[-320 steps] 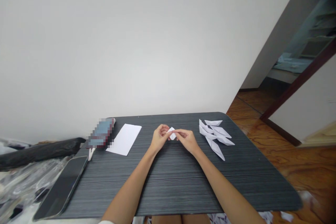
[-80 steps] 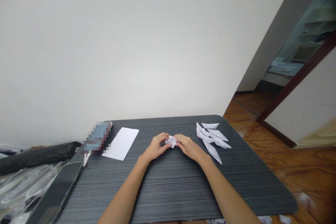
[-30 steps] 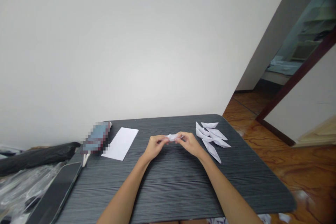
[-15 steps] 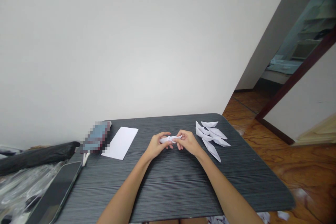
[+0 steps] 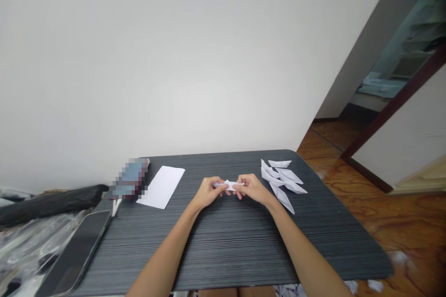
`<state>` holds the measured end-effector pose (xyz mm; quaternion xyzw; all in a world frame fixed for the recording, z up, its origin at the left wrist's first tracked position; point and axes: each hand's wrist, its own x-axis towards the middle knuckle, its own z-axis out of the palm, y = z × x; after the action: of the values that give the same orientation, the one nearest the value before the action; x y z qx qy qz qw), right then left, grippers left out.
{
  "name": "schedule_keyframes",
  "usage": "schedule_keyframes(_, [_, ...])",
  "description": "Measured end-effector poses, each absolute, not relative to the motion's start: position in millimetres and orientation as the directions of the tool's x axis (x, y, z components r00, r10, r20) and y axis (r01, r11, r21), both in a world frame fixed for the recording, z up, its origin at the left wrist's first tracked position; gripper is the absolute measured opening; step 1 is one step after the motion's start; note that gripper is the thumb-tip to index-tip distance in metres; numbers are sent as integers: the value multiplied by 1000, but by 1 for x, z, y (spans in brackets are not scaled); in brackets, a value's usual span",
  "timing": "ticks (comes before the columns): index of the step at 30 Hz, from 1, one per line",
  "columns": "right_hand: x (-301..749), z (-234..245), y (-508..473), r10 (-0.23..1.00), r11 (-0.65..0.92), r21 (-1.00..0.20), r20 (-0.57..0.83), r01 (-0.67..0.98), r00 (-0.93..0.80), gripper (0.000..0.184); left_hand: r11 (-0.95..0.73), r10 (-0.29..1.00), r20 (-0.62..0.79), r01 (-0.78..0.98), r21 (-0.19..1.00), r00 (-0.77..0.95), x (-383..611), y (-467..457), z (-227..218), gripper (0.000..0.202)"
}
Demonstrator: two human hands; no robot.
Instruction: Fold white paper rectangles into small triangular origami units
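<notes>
Between my two hands is a small folded white paper boat (image 5: 229, 185), held over the middle of the dark table. My left hand (image 5: 210, 191) pinches its left end, thumb in front and fingers behind. At the other end, my right hand (image 5: 251, 189) grips it between thumb and fingers. The fingers cover both tips of the boat. To the right of my right hand lies a loose pile of several folded paper boats (image 5: 280, 178). A stack of flat white paper (image 5: 163, 187) rests to the left of my left hand.
A smartphone (image 5: 78, 253) lies at the table's left edge, with a blurred-out box-like item (image 5: 129, 178) behind it. Plastic-wrapped things (image 5: 38, 241) and a black roll (image 5: 52, 206) are beyond that edge. The dark table (image 5: 237, 246) meets a white wall; paper pieces (image 5: 375, 286) lie on the floor.
Both hands have turned the paper boat slightly, and its middle peak now shows more squarely. My right fingers sit further over its end. The view has shifted a little.
</notes>
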<state>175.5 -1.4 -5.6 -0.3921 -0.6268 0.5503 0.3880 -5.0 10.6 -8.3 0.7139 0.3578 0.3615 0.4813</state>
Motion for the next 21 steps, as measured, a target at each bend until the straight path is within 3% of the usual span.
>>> schedule_keyframes(9, [172, -13, -1, 924, -30, -991, 21, -127, -383, 25, 63, 813, 30, -139, 988, 581, 3, 7, -10, 29])
schedule_keyframes(17, [173, -16, -1, 914, -65, -986, 2, -152, -405, 31, 122, 792, -8, -146, 982, 611, -1, 9, -11, 35])
schedule_keyframes(21, [168, -18, -2, 901, -135, -984, -74, -113, -428, 24, 103, 785, 3, -135, 985, 619, -2, 11, -14, 37])
